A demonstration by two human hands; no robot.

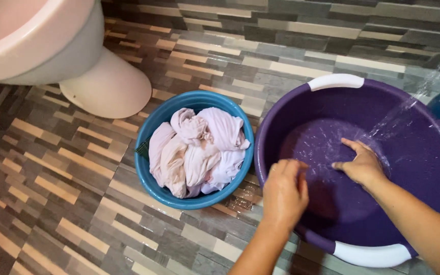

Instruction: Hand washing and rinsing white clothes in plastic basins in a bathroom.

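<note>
Left hand (284, 193) loosely curled over purple basin (434, 168) near rim, holding nothing. Right hand (363, 165) open, flat on basin's wet bottom under water stream (401, 114), likely rinsing. Blue tub (146, 173) of wrung pale laundry (197, 150) just beside, kept clear. Toilet (77, 66) beyond.

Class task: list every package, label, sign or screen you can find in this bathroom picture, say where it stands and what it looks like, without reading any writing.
None in view: no package, label, sign or screen shows.
Only unmarked things: a purple basin with white handles at right, under both hands, left hand and right hand; a blue basin of pale laundry in the middle; a pink toilet at upper left.
</note>
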